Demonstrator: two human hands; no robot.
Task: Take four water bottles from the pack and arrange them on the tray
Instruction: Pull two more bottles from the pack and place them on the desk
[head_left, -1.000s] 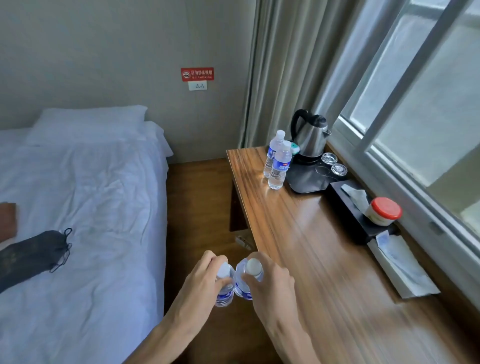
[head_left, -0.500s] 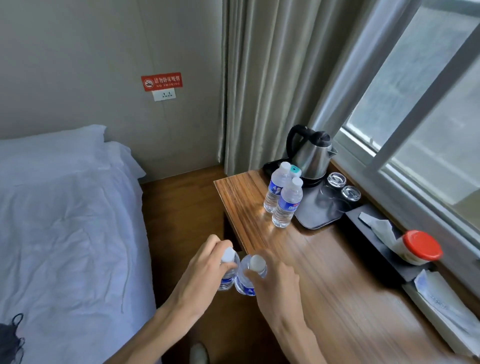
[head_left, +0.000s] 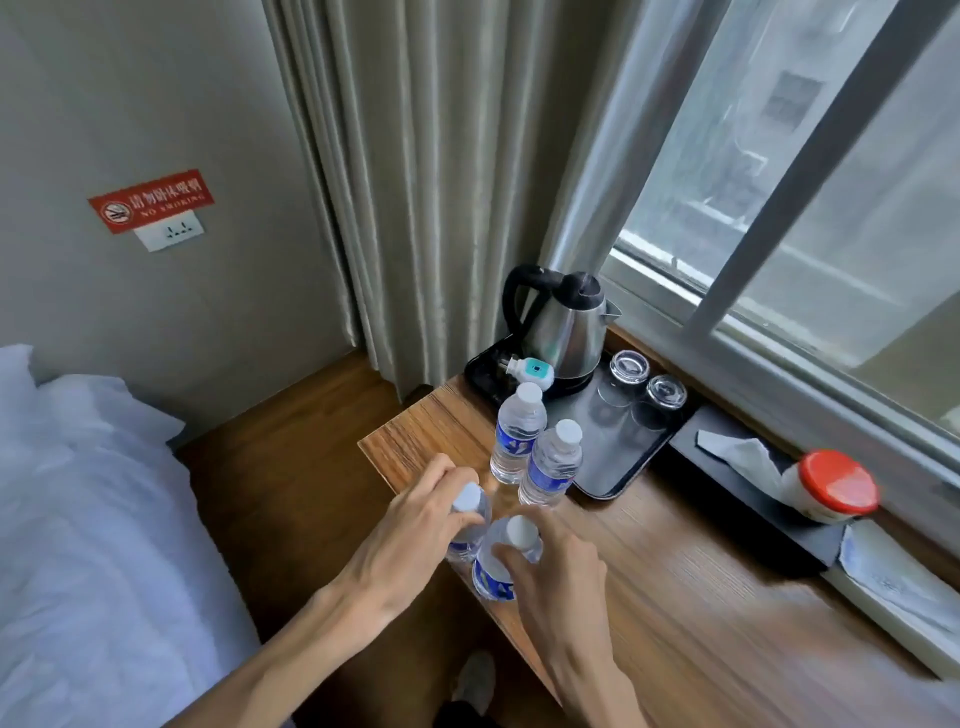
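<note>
My left hand (head_left: 410, 535) grips a small clear water bottle (head_left: 470, 514) with a white cap and blue label, held by its neck. My right hand (head_left: 556, 577) holds a second such bottle (head_left: 498, 571) the same way, close beside the first. Both are over the near left edge of the wooden desk (head_left: 675, 597). Two more bottles stand upright on the desk, one (head_left: 517, 434) behind the other (head_left: 550, 465), touching the left rim of the black tray (head_left: 618, 473). The pack is out of view.
On the tray stand a steel kettle (head_left: 566, 327), a white plug-in device (head_left: 527, 369) and two upturned glasses (head_left: 647, 382). A black tissue holder (head_left: 753, 499) and a red-lidded jar (head_left: 831, 486) lie along the window sill. A bed (head_left: 88, 519) is at left, a curtain (head_left: 415, 182) behind.
I have moved closer to the desk's far end; both hands have carried their bottles forward and now hold them just short of the two standing bottles.
</note>
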